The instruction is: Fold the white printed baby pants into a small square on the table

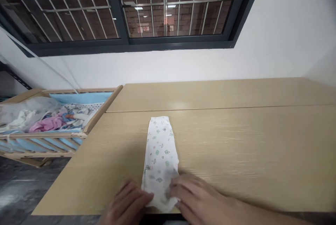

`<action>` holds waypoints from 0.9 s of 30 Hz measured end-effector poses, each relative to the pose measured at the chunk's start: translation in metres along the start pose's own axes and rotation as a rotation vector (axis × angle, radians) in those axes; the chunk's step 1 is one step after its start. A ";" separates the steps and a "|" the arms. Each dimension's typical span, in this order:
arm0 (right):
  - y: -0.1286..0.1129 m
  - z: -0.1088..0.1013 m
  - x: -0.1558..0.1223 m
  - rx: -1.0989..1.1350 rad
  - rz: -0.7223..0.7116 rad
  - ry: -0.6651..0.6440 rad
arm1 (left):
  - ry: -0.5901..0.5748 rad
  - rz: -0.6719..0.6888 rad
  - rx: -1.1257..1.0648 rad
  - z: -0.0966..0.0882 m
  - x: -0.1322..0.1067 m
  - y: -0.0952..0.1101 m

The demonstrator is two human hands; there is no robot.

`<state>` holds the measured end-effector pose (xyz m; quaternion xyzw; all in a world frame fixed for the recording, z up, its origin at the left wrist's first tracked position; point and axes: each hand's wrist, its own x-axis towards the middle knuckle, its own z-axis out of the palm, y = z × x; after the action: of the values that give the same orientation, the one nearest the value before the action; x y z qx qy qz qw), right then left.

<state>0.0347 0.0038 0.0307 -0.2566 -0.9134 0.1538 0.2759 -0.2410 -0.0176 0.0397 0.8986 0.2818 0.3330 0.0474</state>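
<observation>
A pair of white baby pants (160,151) with a small green and grey print lies folded lengthwise on the wooden table, its narrow end pointing toward the wall. My left hand (128,202) is at the near left corner of the pants, thumb over the fabric and fingers bent. At the near right edge, my right hand (195,197) pinches the cloth, its fingertips slightly smeared by motion. The near end of the fabric is bunched a little between both hands, close to the table's front edge.
The light wooden table (249,148) reaches back to the white wall below a barred window (128,41). Left of it stands a wooden crib (102,109) with blue lining, holding a heap of clothes (49,122). Grey floor (18,186) shows at the lower left.
</observation>
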 end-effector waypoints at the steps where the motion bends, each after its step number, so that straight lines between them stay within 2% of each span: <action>1: 0.000 -0.013 0.008 0.091 0.059 -0.013 | -0.009 -0.030 -0.012 -0.004 0.007 -0.003; 3: 0.005 -0.032 0.025 0.232 0.132 -0.012 | -0.004 -0.086 0.000 -0.014 0.025 -0.011; 5: 0.019 -0.043 0.042 0.304 0.177 0.042 | 0.060 -0.132 0.045 -0.023 0.048 -0.023; 8: 0.053 -0.042 0.072 0.302 0.223 0.183 | 0.139 -0.245 0.074 -0.031 0.088 -0.051; 10: 0.082 -0.035 0.093 0.276 0.266 0.275 | 0.115 -0.379 0.058 -0.029 0.113 -0.076; 12: 0.114 -0.026 0.113 0.276 0.345 0.338 | 0.056 -0.546 0.049 -0.021 0.134 -0.105; 14: 0.144 -0.015 0.130 0.314 0.453 0.347 | -0.018 -0.677 0.075 -0.007 0.148 -0.136; 17: 0.181 0.001 0.146 0.350 0.611 0.284 | -0.115 -0.770 0.130 0.020 0.161 -0.173; 19: 0.196 0.009 0.150 0.300 0.671 0.233 | -0.137 -0.794 0.156 0.035 0.165 -0.186; 22: 0.201 0.013 0.149 0.189 0.682 0.201 | -0.122 -0.776 0.229 0.047 0.162 -0.177; 25: 0.189 0.005 0.143 0.031 0.578 0.248 | -0.096 -0.684 0.317 0.047 0.142 -0.139; 27: 0.173 -0.003 0.139 -0.083 0.405 0.240 | -0.141 -0.549 0.383 0.047 0.119 -0.106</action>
<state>0.0032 0.2236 0.0193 -0.4619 -0.8096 0.1369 0.3353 -0.1886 0.1403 0.0429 0.8027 0.5665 0.1858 -0.0148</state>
